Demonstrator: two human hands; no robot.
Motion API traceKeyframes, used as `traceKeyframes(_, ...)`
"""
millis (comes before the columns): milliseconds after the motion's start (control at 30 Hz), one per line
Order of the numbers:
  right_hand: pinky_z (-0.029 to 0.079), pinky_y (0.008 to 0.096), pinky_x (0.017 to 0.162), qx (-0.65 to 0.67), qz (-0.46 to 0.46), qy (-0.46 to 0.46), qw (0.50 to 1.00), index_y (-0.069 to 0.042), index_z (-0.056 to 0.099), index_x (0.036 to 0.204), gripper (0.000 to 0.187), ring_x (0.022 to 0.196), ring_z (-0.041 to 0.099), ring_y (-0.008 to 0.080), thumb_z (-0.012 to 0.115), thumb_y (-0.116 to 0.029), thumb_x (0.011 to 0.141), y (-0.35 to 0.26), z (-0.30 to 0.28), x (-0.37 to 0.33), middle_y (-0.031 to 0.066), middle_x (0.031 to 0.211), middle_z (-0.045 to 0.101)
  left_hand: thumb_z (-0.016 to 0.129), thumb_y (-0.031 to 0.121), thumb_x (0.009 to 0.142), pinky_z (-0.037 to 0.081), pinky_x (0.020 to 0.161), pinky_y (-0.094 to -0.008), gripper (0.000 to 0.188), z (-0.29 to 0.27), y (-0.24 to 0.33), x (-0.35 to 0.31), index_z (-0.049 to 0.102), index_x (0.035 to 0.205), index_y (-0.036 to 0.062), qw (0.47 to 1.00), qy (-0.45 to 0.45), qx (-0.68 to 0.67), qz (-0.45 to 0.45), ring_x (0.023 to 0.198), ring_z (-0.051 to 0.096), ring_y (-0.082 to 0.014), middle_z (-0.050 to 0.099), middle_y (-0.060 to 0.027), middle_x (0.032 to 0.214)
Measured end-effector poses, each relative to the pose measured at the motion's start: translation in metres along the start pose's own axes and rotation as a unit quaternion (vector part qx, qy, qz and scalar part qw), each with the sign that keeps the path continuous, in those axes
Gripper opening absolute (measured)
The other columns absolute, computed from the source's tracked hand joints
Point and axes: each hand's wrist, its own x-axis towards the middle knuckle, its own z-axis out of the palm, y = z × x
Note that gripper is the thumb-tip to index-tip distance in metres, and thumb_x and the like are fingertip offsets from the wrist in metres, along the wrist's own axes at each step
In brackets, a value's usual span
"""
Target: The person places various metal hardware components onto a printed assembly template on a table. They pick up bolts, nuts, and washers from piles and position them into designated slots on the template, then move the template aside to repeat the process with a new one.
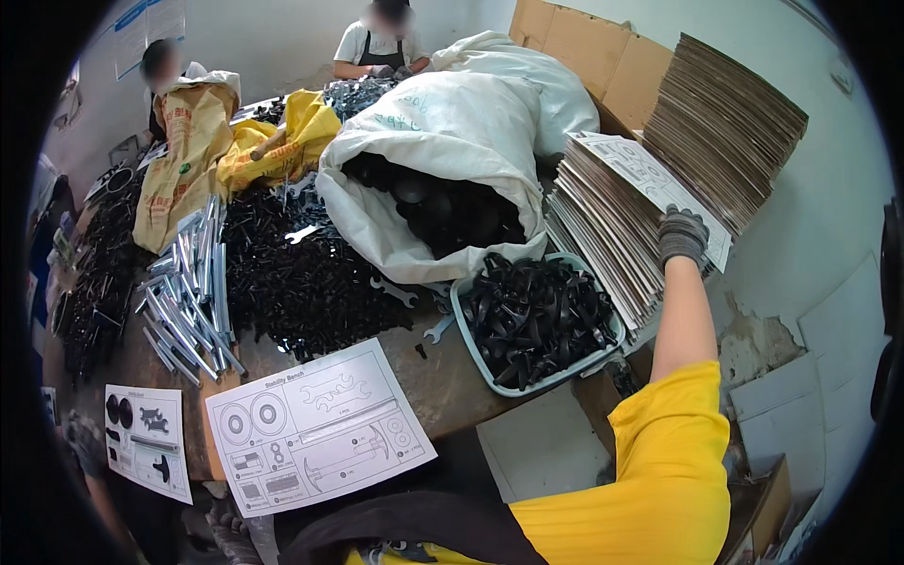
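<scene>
Toward three o'clock, the grey-gloved right hand [683, 235] touches a white printed diagram sheet [645, 169] atop a leaning stack of flat sheets [603, 231]. At four sits a pale-blue plastic tub [476, 350] of black curved parts [537, 320]; at twelve, an open white woven sack [452, 113]; at nine, shiny silver metal tubes [193, 301].

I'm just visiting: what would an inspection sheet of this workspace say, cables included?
Surface: brown tabletop, largely covered.
Work in hand: printed sheet atop a stack of pale sheets.
Clutter: black hardware heap, silver tubes, open white sack, pale-blue tub of black parts.
Hands: gloved right hand, fingers at the printed sheet; gloved left hand at the lower edge, grip unclear.
Cables: nothing seen.
Surroundings: two people beyond the table, pale wall.
</scene>
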Motion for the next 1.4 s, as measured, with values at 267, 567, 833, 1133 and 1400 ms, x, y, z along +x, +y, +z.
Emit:
traceKeyframes(267,0.023,0.044,0.103,0.001,0.052,-0.129,0.99,-0.026,0.025,0.136,0.086,0.129,0.026,0.0244,0.064,-0.054,0.066,-0.007,-0.033,0.016,0.006,0.141,0.025,0.054,0.05,0.08,0.032,0.044,-0.0193,0.039,-0.074,-0.02,0.057,0.052,0.108,0.0225,0.992,0.121,0.032,0.033,0.049,0.036,-0.0057,0.042,0.0075,0.062)
traceKeyframes(567,0.032,0.0444,0.1,-0.005,-0.017,-0.062,0.998,-0.027,0.014,0.138,0.092,0.126,0.032,0.0289,0.069,-0.045,0.067,0.038,-0.012,0.043,0.0088,0.143,0.019,0.061,0.046,0.076,0.026,0.036,-0.0188,0.029,-0.059,-0.014,0.047,0.051,0.076,0.0184,0.985,0.169,-0.025,0.02,0.046,0.035,-0.0058,0.04,0.0074,0.059)
traceKeyframes(833,0.034,0.0373,0.099,-0.007,-0.007,0.078,0.997,-0.021,0.023,0.135,0.07,0.121,0.038,0.0269,0.059,-0.017,0.076,0.045,0.015,0.069,0.01,0.136,0.033,0.053,0.04,0.081,0.029,0.039,-0.0215,0.028,-0.069,-0.009,0.04,0.051,0.103,0.0227,0.979,0.187,0.028,0.07,0.047,0.036,-0.0084,0.04,0.0043,0.062)
traceKeyframes(1133,0.041,0.0375,0.09,0.082,-0.067,0.096,0.99,-0.013,0.05,0.12,0.05,0.105,0.052,0.0314,0.061,-0.017,0.071,0.061,-0.004,0.06,0.0165,0.115,0.054,0.05,0.022,0.083,0.032,0.041,-0.0212,0.03,-0.039,-0.008,-0.019,0.051,0.111,0.0114,0.899,0.015,0.274,0.342,0.047,0.039,-0.0062,0.045,0.003,0.066)
traceKeyframes(1400,0.044,0.033,0.086,0.272,-0.299,0.269,0.874,-0.011,0.043,0.125,0.045,0.104,0.053,0.0255,0.055,-0.007,0.082,0.082,-0.043,-0.01,0.0129,0.119,0.052,0.051,0.013,0.082,0.042,0.053,-0.022,0.031,0.076,0.026,-0.042,0.051,0.111,0.003,0.88,-0.118,0.254,0.383,0.059,0.049,-0.0094,0.051,-0.003,0.074)
